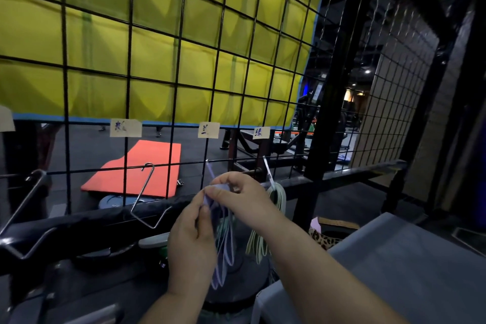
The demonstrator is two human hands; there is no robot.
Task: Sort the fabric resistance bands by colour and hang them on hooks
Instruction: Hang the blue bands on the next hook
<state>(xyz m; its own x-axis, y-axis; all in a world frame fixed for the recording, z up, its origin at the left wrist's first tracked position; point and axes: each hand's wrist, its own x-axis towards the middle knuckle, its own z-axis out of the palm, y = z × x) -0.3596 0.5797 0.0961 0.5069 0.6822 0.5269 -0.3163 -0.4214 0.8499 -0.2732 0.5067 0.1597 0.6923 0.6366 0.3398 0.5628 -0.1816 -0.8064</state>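
Two bare hands meet in front of a black wire grid (184, 60). The left hand (190, 242) pinches the upper part of a bunch of blue bands (223, 252), fingers closed on the fabric. The right hand (242, 194) grips the top of the same bunch just below a metal hook (209, 169) on the grid. The band loops hang straight down between the wrists. Just to the right, green bands (278, 200) hang from another hook (268, 173), close to the right hand but apart from it. To the left, an empty hook (144, 192) has open space around it (three paper labels (125, 127) sit above). A grey desk (407, 258) edge fills the lower right.
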